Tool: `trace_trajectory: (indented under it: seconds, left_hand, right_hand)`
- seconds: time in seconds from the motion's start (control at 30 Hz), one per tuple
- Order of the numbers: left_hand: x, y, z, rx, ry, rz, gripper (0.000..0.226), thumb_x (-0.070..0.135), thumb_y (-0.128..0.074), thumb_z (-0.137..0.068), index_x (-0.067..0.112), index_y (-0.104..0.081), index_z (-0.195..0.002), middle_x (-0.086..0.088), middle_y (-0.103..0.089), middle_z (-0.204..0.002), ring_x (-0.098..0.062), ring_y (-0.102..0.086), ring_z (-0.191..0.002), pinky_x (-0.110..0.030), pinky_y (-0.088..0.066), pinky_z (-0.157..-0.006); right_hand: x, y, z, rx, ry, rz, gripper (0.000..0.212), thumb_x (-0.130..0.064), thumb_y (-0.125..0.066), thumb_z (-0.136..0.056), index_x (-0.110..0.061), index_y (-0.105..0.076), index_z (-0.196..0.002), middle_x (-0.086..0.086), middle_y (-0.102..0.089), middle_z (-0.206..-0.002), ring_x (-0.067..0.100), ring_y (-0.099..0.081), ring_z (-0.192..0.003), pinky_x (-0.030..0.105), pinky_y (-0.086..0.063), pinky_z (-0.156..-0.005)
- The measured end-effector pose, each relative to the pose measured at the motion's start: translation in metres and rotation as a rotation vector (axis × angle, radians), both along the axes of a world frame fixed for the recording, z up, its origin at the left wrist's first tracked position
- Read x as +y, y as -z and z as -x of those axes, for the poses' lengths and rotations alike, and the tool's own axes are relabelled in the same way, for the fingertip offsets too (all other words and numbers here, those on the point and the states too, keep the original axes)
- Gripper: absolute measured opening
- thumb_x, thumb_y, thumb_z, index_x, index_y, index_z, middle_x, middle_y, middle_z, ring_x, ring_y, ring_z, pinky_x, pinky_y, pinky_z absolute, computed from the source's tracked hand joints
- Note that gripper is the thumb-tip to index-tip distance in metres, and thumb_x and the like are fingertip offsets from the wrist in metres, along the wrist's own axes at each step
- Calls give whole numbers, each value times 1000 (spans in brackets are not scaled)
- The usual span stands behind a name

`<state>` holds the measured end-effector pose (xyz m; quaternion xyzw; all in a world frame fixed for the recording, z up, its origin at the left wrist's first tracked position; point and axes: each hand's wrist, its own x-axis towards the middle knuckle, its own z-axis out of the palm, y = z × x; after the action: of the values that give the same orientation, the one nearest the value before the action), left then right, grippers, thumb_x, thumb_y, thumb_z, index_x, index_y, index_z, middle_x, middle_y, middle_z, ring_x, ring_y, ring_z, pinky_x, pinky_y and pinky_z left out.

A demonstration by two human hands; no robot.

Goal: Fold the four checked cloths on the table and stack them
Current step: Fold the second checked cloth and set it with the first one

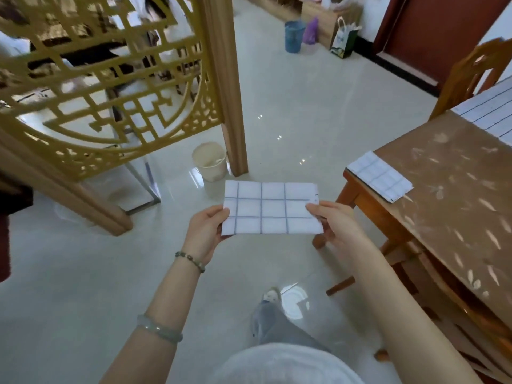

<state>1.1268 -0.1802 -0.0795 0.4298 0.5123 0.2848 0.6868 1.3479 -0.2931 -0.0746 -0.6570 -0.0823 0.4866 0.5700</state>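
Left hand [206, 231], right hand [336, 224] pinch cloth [270, 209] — glossy floor [304, 106], table [457, 206] beside

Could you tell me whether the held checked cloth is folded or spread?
Folded: the checked cloth is a compact, flat rectangle, only a few checks across.

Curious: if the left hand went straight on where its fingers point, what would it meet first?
The left hand pinches the checked cloth, so that first; beyond it, probably the right hand, depth unclear.

Bright, floor [304, 106] glare (edges seemingly warped).
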Motion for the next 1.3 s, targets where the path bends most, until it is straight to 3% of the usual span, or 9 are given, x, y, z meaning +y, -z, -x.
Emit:
trace_trajectory:
  seconds: [0.17, 0.33, 0.47, 0.57, 0.63, 0.73, 0.8, 1.13, 1.3]
  left_hand:
    - [62, -5, -56, 16, 114, -18, 15, 5, -51, -95, 7, -65, -91, 4, -70, -67, -6, -66, -64, -22, -54, -57]
    - [106, -1, -108, 41, 230, 9, 16, 5, -50, -95, 7, -66, -92, 0, -72, -76, -9, -68, -70, -27, -55, -65]
    - [135, -1, -157, 64, 356, 30, 13, 6, -49, -96, 5, -62, -94, 8, -65, -56, -4, -62, -57, -25, -55, -64]
    - [160, 3, -198, 74, 468, 35, 15, 8, -52, -96, 3, -63, -104, 0, -69, -73, -7, -66, -64, -30, -57, -72]
    - [175, 4, -228, 94, 551, 33, 18, 9, -55, -95, -2, -62, -106, -1, -67, -70, -9, -64, -64, -36, -56, -82]
    - [192, 1, -272, 105, 698, 11, 23, 4, -50, -96, 4, -56, -74, 8, -55, -43, 1, -52, -39, -21, -54, -60]
    - [202, 0, -303, 109, 780, -9, 25, 2, -50, -96, 5, -54, -71, 8, -51, -38, 0, -47, -32, -14, -48, -46]
    - [212, 12, -434, 122, 1073, 45, 6, 4, -61, -89, 3, -66, -91, 0, -68, -70, -7, -65, -64, -19, -53, -58]
    - [187, 25, -502, 133, 1134, 23, 6, 3, -61, -89, 6, -66, -88, -3, -68, -78, -8, -66, -66, -17, -52, -59]
  right_hand:
    - [44, -1, -45, -6, 97, 0, 12, -2, -68, -83, 1, -69, -94, 15, -70, -90, 25, -65, -81, 34, -54, -78]
    - [67, 5, -84, 32, 218, 30, 13, -1, -68, -81, 3, -69, -93, 16, -70, -90, 26, -64, -81, 36, -51, -77]
    - [77, 9, -113, 57, 333, 8, 8, 4, -67, -81, 1, -69, -88, 12, -73, -85, 24, -69, -78, 35, -56, -77]
    - [83, 13, -137, 84, 452, 1, 9, 6, -65, -81, 2, -69, -89, 8, -74, -76, 19, -71, -68, 27, -58, -60]
    - [86, 17, -154, 79, 541, 5, 9, 7, -66, -80, -1, -70, -81, 7, -74, -73, 20, -70, -69, 31, -58, -68]
    - [91, 19, -175, 67, 657, 16, 11, 6, -67, -79, -4, -70, -76, 6, -74, -76, 22, -68, -75, 37, -54, -80]
    - [94, 19, -188, 63, 749, 41, 10, 5, -68, -78, -5, -70, -80, 7, -73, -79, 23, -67, -78, 39, -53, -82]
    - [69, 7, -244, 94, 1058, 118, 9, 3, -66, -81, -6, -67, -81, 11, -64, -81, 27, -61, -80, 53, -49, -90]
    - [40, 7, -293, 55, 1054, 160, 4, 1, -65, -84, -2, -64, -87, 11, -65, -82, 19, -65, -68, 28, -56, -62]
